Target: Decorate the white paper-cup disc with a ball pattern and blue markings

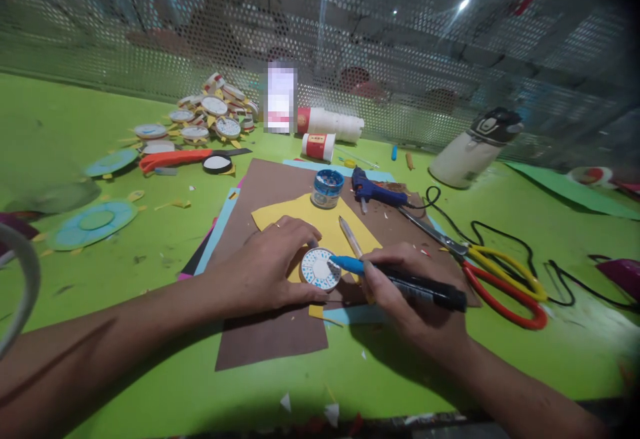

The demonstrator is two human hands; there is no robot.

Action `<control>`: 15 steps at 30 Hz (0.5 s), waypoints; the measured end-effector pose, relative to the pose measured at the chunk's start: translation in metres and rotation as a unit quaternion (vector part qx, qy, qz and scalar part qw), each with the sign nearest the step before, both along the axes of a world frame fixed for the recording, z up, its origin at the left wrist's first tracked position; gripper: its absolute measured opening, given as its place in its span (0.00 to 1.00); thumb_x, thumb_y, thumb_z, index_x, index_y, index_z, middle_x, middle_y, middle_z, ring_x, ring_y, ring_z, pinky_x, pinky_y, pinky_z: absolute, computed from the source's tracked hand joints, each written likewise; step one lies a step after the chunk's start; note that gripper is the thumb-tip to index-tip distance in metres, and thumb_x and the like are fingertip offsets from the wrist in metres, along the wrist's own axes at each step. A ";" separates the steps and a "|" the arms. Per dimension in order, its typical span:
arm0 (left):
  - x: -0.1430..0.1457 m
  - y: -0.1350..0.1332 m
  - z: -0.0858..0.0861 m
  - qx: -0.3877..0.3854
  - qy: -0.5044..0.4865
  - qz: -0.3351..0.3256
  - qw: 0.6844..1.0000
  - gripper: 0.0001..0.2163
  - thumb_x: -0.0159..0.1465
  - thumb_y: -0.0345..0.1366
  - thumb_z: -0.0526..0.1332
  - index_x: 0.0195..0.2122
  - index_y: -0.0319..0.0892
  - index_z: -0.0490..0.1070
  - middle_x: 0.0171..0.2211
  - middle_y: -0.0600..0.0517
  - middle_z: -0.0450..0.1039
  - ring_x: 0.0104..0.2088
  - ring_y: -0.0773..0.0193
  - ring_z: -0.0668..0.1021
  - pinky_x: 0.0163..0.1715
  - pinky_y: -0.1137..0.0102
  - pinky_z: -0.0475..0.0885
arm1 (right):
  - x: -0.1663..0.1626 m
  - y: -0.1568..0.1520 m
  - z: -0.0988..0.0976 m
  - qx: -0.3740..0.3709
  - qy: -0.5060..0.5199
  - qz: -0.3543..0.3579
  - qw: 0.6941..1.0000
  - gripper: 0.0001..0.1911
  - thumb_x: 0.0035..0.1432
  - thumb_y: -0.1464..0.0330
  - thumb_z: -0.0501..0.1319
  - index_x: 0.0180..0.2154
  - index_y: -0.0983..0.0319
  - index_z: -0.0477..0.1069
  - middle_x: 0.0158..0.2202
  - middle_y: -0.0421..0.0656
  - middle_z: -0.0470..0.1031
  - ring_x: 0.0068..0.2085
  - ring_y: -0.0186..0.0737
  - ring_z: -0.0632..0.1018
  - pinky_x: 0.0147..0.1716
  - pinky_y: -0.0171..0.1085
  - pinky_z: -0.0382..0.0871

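My left hand (273, 262) curls its thumb and fingers around the edge of a small white paper disc (316, 271) speckled with blue dots around its rim. In my right hand (415, 292) is a marker (400, 283) with a blue front end and a black barrel, its tip at the disc's right side. The disc is over yellow paper (290, 209) and brown sheets (273, 335). Just behind my hands, a slim pen (351, 235) lies on the yellow paper. Farther back stands a small clear jar (327, 189) with blue paint in it.
A blue glue gun (377, 190) and large scissors (480, 262) lie at right, a black cord beyond them. A bottle (475, 147) stands back right. Paper cups (319, 147), an orange-handled cutter (180, 157) and piled discs (215, 107) are farther back, before a perforated screen (200, 39).
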State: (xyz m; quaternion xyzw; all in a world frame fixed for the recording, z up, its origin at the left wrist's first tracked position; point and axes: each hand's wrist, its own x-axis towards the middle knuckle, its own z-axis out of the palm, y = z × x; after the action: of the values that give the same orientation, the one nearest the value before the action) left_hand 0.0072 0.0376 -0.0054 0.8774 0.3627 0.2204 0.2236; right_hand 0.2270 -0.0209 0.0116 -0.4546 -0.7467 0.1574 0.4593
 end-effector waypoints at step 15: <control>0.000 0.000 -0.001 0.003 0.004 -0.002 1.000 0.24 0.57 0.53 0.68 0.46 0.43 0.67 0.49 0.42 0.71 0.50 0.46 0.72 0.48 0.51 0.70 | -0.005 0.004 -0.005 -0.067 0.021 0.031 0.997 0.02 0.61 0.68 0.63 0.36 0.59 0.74 0.29 0.41 0.80 0.28 0.37 0.80 0.28 0.35 0.74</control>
State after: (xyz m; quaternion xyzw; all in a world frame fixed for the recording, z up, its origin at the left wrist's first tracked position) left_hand 0.0075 0.0378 -0.0061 0.8795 0.3616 0.2175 0.2200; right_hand 0.2217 -0.0173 0.0071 -0.4575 -0.7386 0.2307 0.4380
